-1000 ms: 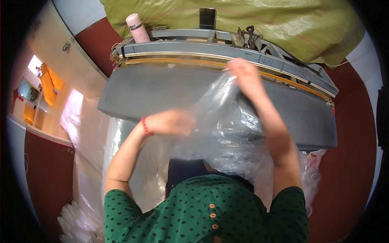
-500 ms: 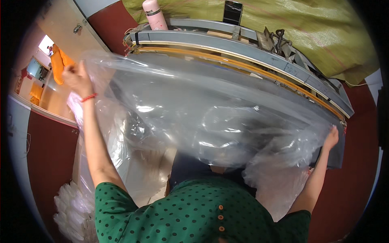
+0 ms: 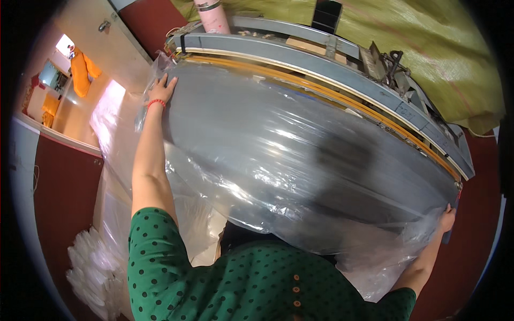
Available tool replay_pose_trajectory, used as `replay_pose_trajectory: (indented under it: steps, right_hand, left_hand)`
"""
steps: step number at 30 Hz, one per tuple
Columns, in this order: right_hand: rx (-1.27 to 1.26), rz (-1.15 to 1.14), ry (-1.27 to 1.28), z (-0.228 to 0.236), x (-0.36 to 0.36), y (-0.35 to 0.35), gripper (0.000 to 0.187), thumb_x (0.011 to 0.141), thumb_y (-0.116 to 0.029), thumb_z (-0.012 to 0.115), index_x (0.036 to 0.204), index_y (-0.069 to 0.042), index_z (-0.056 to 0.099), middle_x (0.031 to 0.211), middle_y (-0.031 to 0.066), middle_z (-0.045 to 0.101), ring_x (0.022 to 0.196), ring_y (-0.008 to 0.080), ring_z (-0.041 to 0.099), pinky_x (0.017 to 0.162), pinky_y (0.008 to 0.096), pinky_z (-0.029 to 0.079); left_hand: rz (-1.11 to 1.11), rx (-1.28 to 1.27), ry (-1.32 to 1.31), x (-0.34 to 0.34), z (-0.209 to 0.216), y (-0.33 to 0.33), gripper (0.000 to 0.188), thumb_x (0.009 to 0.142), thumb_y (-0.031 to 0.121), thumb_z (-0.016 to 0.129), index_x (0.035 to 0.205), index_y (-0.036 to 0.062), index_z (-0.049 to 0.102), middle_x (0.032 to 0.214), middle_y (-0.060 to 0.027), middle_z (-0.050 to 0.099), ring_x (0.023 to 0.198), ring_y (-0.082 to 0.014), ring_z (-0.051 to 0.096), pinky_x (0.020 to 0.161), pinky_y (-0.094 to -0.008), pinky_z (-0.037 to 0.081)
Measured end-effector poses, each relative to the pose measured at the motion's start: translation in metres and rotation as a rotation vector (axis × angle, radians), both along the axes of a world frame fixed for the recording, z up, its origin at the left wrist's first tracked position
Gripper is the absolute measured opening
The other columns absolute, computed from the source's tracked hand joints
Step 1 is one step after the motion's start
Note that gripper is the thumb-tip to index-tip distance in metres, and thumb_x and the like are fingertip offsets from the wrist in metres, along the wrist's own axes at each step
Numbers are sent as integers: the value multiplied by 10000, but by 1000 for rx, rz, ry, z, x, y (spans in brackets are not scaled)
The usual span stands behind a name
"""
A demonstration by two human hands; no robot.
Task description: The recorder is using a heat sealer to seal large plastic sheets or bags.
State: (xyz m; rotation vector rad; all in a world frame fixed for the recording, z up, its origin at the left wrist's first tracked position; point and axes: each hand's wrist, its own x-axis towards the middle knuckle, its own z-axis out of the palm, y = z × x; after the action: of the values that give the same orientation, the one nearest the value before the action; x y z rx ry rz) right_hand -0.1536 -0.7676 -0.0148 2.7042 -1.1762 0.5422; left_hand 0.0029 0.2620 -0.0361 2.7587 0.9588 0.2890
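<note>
A wide sheet of clear plastic film (image 3: 251,139) lies spread over a grey worktop (image 3: 214,80), glossy and creased. My left hand (image 3: 161,92), with a red bracelet at the wrist, rests on the film at the worktop's far left corner, fingers stretched apart. At the right end my right hand (image 3: 448,219) has its fingers closed on the film's edge. Loose film hangs over the near side toward my body and bunches near my right forearm. Behind the worktop runs a long machine bar (image 3: 300,67) with an orange-yellow strip along its front.
A pink bottle (image 3: 214,20) and a dark phone (image 3: 326,16) stand behind the bar. Metal clamp parts (image 3: 391,67) sit at its right. A yellow-green woven sheet (image 3: 423,53) hangs at the back. Bundled clear plastic (image 3: 96,273) lies low at the left, below an open doorway.
The film has come down from a raised, billowing position to lie flat over the worktop. My left hand moved right and opened onto it; my right hand moved slightly nearer.
</note>
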Motion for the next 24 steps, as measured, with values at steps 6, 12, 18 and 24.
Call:
replay_pose_trajectory:
  steps: [6,12,18,24]
  right_hand:
    - [233,213,-100,0,-6,-81,571,832,-497,388,977,39,525,931,232,563,893,346,533,764,402,400]
    - [244,331,-343,39,7,-61,509,836,-435,445,1017,31,541,962,158,588,876,261,555,765,323,413]
    - [187,702,-276,54,81,-3,416,849,-359,476,959,37,547,846,105,596,767,205,545,715,290,420]
    - [183,1121,-353,118,114,227,235,861,-190,494,929,31,541,832,52,561,764,119,504,720,230,405]
  left_hand:
    - [-126,-431,-615,-53,75,14,407,795,377,540,982,21,601,788,-66,622,688,-127,553,673,-256,440]
    - [86,-374,-723,-189,-32,91,281,854,223,455,956,1,595,843,-77,621,695,-122,563,636,-243,440]
    - [12,71,-147,-283,-183,60,212,820,153,440,936,72,598,893,-195,577,802,-351,557,719,-388,435]
    - [320,-81,-686,-341,-64,67,140,809,155,513,817,24,560,761,-102,576,698,-206,547,647,-301,427]
